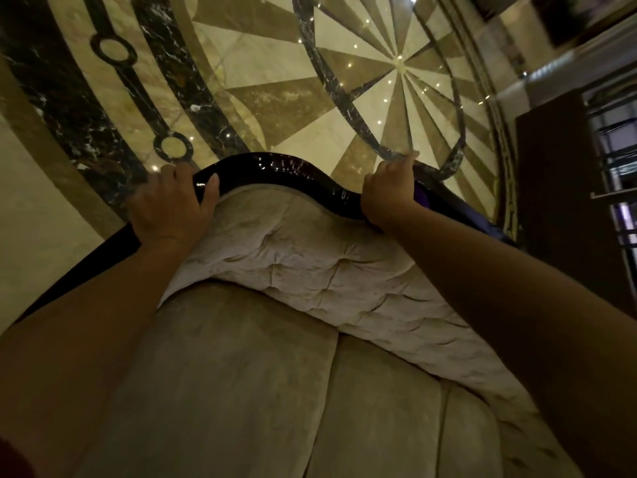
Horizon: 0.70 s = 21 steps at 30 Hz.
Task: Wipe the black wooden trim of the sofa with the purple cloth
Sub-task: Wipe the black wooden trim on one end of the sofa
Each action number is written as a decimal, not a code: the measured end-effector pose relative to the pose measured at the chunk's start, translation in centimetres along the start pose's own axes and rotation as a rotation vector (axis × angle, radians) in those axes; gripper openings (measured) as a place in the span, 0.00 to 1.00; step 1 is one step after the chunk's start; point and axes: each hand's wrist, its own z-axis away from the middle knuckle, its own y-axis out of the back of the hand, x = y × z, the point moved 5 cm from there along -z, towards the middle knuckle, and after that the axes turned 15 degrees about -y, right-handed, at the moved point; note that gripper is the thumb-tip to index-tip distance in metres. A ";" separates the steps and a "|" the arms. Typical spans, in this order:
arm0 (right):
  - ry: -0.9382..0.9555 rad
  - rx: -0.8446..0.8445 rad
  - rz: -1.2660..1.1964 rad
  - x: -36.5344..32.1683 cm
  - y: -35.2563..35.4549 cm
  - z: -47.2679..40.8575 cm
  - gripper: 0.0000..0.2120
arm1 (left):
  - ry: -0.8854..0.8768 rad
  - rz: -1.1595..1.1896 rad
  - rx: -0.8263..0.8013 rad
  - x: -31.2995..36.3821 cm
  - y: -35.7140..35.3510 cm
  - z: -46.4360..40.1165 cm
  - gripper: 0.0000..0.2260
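The glossy black wooden trim (286, 169) curves along the top of the sofa's tufted beige backrest (310, 257). My left hand (170, 205) grips the trim at its left side, thumb over the front edge. My right hand (391, 191) rests on the trim to the right, fingers closed over the purple cloth (425, 198), of which only a small dark purple patch shows beside the wrist. Both forearms reach across the sofa from below.
Beige seat cushions (275, 391) fill the foreground. Behind the sofa lies a polished marble floor (344, 81) with a star inlay and dark curved bands. A dark wooden cabinet (558, 201) stands at the right, close to the trim's right end.
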 end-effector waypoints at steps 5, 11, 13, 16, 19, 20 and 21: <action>0.059 0.041 0.240 2.2 1.5 0.9 0.28 | -0.031 0.025 0.026 0.0 0.2 0.2 0.27; 0.083 0.096 0.035 1.8 1.3 1.2 0.08 | -0.020 0.031 0.005 -0.2 -0.1 0.1 0.28; 0.078 0.127 -0.045 0.8 0.6 1.5 0.10 | -0.017 0.045 -0.016 -0.3 -0.1 0.1 0.28; 0.051 0.130 -0.481 -1.2 -1.1 1.5 0.15 | -0.011 0.052 -0.034 -0.5 -0.2 0.1 0.29; -0.097 -0.013 -1.020 -3.0 -1.5 0.3 0.19 | 0.006 0.035 -0.042 -0.3 -0.2 0.1 0.28; -0.134 -0.105 -1.189 -3.9 -1.2 -0.2 0.20 | 0.015 0.033 -0.051 -0.2 -0.2 0.1 0.29; -0.165 -0.177 -1.341 -4.7 -0.6 -0.8 0.22 | 0.019 0.033 -0.058 -0.2 -0.3 0.1 0.29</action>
